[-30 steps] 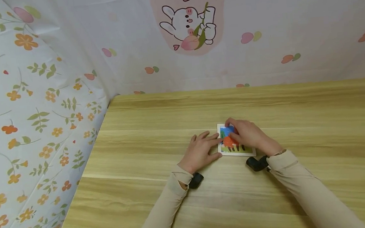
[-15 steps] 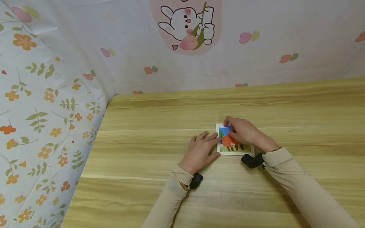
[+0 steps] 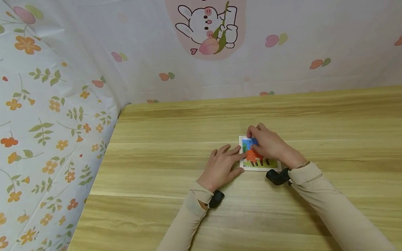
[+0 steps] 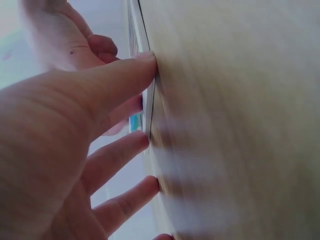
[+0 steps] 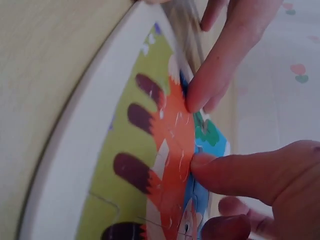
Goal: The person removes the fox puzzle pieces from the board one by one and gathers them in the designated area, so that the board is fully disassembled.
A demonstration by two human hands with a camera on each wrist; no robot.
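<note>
A small jigsaw puzzle (image 3: 253,156) in a white tray (image 5: 62,155) lies flat on the table, its picture showing an orange fox-like animal with dark legs on green ground. My left hand (image 3: 221,167) rests at the puzzle's left side with fingers spread, index finger over the picture and thumb against the tray's edge. Above the picture, my right hand (image 3: 272,143) bends over the upper part. In the right wrist view its thumb and curled index finger pinch at a blue puzzle piece (image 5: 190,196) along a visible seam. The right hand hides the puzzle's upper right.
The wood-grain table (image 3: 173,131) extends around both hands. A white cloth with a rabbit print (image 3: 206,28) hangs behind it, and a flowered cloth (image 3: 47,124) hangs on the left. Black wrist cameras (image 3: 277,177) sit close to the table.
The right wrist has shifted slightly left, and another right finger now shows lifted at the far side. The left hand and the puzzle keep practically the same place.
</note>
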